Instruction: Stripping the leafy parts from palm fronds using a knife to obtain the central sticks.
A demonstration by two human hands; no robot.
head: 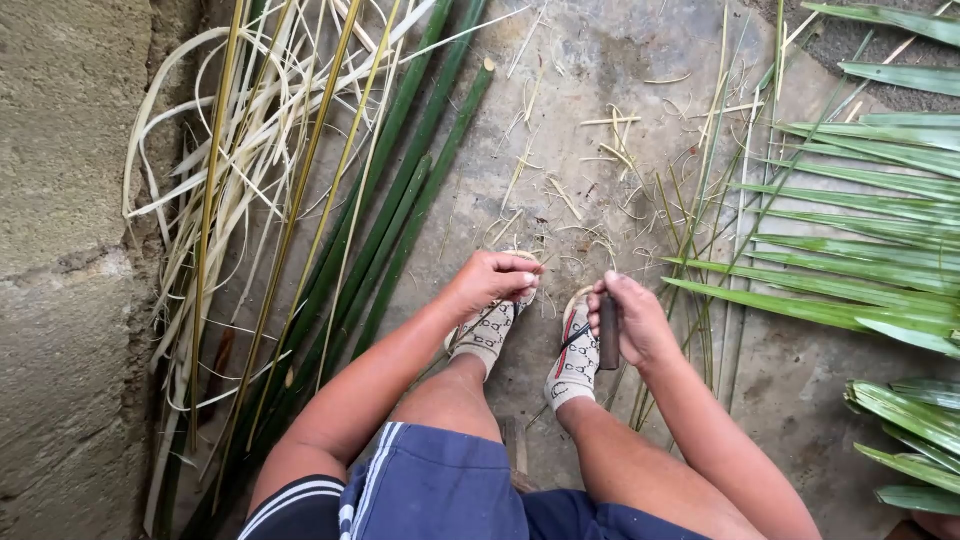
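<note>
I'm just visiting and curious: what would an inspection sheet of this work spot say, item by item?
Surface: bare concrete floor, stained and dusty.
Job's things: long green stalks lying side by side on the floor; pale peeled strips heaped beside them.
Clutter: thin dry shavings scattered ahead of the feet.
Grips: left hand reaches down at the left foot's toes, what it holds is unclear; right hand is closed around a dark knife handle.
Cables: nothing seen.
Surroundings: rough wall on the left; green palm leaves on the right.
</note>
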